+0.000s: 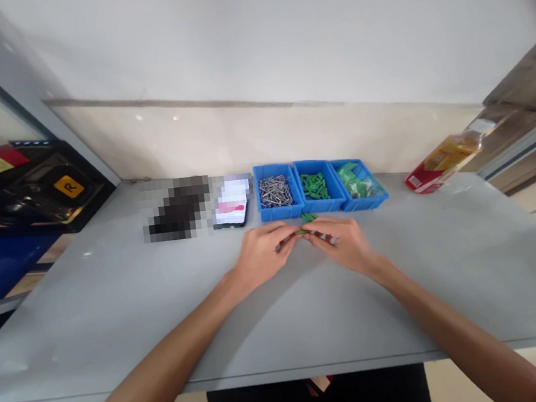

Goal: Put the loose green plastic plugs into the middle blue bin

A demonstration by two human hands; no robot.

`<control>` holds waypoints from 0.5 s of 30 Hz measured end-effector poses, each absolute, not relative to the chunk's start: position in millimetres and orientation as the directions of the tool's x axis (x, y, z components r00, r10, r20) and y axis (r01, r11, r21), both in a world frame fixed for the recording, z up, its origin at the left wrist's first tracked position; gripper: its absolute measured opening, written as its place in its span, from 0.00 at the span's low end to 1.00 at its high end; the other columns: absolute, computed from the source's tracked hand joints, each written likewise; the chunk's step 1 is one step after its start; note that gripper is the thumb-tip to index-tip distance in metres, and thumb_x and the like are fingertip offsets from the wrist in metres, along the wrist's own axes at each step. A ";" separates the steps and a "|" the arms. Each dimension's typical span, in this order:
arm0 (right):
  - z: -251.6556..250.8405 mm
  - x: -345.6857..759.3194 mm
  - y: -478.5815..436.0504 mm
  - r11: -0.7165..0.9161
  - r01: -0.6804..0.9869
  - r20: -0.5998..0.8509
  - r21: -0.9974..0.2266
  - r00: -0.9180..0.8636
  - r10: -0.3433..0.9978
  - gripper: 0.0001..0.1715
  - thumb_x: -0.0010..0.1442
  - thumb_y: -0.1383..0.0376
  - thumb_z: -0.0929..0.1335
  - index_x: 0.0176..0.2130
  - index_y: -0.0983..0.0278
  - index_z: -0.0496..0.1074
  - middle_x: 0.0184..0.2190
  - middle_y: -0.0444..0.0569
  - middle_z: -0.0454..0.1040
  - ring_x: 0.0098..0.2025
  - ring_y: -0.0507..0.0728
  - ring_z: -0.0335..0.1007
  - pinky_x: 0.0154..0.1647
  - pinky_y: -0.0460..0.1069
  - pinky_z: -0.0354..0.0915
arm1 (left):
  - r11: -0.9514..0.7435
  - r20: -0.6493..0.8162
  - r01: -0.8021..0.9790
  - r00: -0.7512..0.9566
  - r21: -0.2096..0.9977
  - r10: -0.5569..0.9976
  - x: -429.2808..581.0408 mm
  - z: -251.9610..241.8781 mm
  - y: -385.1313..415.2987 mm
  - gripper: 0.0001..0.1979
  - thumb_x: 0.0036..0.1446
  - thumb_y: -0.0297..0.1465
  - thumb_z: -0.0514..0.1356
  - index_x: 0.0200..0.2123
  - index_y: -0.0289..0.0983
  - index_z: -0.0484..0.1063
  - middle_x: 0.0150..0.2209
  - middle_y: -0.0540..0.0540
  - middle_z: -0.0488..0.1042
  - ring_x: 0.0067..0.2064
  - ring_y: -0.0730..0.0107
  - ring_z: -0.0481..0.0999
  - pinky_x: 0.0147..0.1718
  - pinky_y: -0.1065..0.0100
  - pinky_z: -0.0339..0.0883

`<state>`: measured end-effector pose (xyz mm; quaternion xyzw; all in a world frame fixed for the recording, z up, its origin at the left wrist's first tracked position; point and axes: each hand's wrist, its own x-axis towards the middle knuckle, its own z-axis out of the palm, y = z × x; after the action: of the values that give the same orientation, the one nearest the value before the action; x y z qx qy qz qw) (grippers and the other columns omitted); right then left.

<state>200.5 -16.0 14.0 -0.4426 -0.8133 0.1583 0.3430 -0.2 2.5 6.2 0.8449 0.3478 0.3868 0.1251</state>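
Observation:
My left hand [265,253] and my right hand [343,241] meet over the middle of the table, in front of the blue bins. Their fingertips pinch a small green wall plug [302,232] between them. Several metal screws [325,239] poke out from under the curled fingers of my right hand. Something thin and metallic, perhaps a screw, shows beneath my left fingers; most of it is hidden. Just beyond my right fingertips, a few more green wall plugs [308,217] lie on the table, close to the front of the middle bin.
Three blue bins stand side by side: one with screws [275,191], one with green wall plugs [315,186], one with green-filled plastic bags [356,180]. A phone [232,202] and a blurred dark object [179,208] lie left. A drink bottle [447,158] lies tilted at right.

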 end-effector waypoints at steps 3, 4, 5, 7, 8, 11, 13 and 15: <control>24.2 206.2 -14.5 0.595 0.630 0.454 -0.499 -0.395 0.799 0.12 0.63 0.63 0.64 0.41 0.60 0.76 0.36 0.47 0.78 0.26 0.49 0.67 0.30 0.46 0.65 | -0.724 0.562 0.492 0.461 0.483 0.687 -0.9 7.2 2.1 0.09 0.60 0.35 0.58 0.38 0.37 0.76 0.32 0.48 0.77 0.25 0.78 0.69 0.26 0.74 0.63; 28.8 208.1 -12.5 0.598 0.633 0.457 -0.491 -0.397 0.796 0.12 0.63 0.62 0.64 0.40 0.60 0.77 0.36 0.46 0.78 0.26 0.49 0.67 0.29 0.46 0.65 | -0.725 0.565 0.493 0.458 0.481 0.686 -1.2 7.2 2.2 0.10 0.59 0.37 0.59 0.37 0.37 0.76 0.32 0.49 0.77 0.25 0.78 0.69 0.26 0.74 0.63; 33.5 210.0 -9.6 0.591 0.640 0.456 -0.491 -0.389 0.800 0.12 0.63 0.61 0.64 0.41 0.60 0.76 0.36 0.46 0.78 0.26 0.50 0.67 0.29 0.46 0.65 | -0.726 0.569 0.494 0.456 0.478 0.685 -1.5 6.9 2.2 0.11 0.58 0.38 0.60 0.37 0.37 0.76 0.31 0.49 0.77 0.25 0.78 0.70 0.25 0.75 0.63; 42.1 214.2 -1.6 0.535 0.690 0.478 -0.487 -0.302 0.825 0.14 0.63 0.60 0.63 0.42 0.60 0.76 0.37 0.47 0.77 0.27 0.50 0.69 0.30 0.47 0.66 | -0.729 0.567 0.495 0.463 0.472 0.681 -1.7 6.1 1.9 0.12 0.57 0.39 0.61 0.37 0.37 0.76 0.32 0.49 0.77 0.26 0.77 0.71 0.25 0.75 0.64; 45.4 216.7 2.8 0.484 0.735 0.497 -0.475 -0.230 0.837 0.15 0.63 0.59 0.63 0.44 0.60 0.75 0.37 0.48 0.77 0.27 0.51 0.70 0.32 0.48 0.66 | -0.732 0.563 0.497 0.471 0.467 0.679 -1.6 5.7 1.7 0.12 0.58 0.40 0.61 0.37 0.37 0.76 0.32 0.48 0.76 0.27 0.77 0.72 0.26 0.75 0.64; 49.1 227.2 11.3 0.313 0.852 0.534 -0.420 -0.047 0.844 0.20 0.61 0.58 0.64 0.52 0.60 0.70 0.38 0.48 0.77 0.25 0.51 0.69 0.34 0.51 0.66 | -0.750 0.551 0.500 0.511 0.433 0.660 -1.0 4.2 0.7 0.13 0.60 0.40 0.58 0.36 0.36 0.76 0.31 0.47 0.76 0.28 0.75 0.73 0.27 0.73 0.65; 46.8 235.8 10.6 0.239 0.888 0.500 -0.392 -0.012 0.866 0.18 0.60 0.57 0.65 0.48 0.60 0.72 0.34 0.46 0.77 0.24 0.51 0.69 0.34 0.50 0.65 | -0.762 0.553 0.505 0.528 0.405 0.644 -0.7 3.4 0.3 0.14 0.61 0.40 0.57 0.35 0.36 0.77 0.31 0.47 0.76 0.29 0.74 0.73 0.27 0.73 0.65; 42.5 243.6 6.4 0.164 0.923 0.394 -0.350 -0.014 0.919 0.13 0.59 0.56 0.66 0.38 0.60 0.75 0.29 0.44 0.76 0.24 0.52 0.69 0.30 0.49 0.63 | -0.766 0.550 0.512 0.538 0.389 0.638 -0.6 2.9 0.2 0.13 0.61 0.39 0.57 0.35 0.36 0.77 0.31 0.47 0.76 0.29 0.74 0.74 0.28 0.73 0.65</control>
<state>243.6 6.4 42.5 -0.6467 -0.7120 -0.0031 0.2737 -0.6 0.2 2.9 0.8723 0.3296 0.3496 0.0907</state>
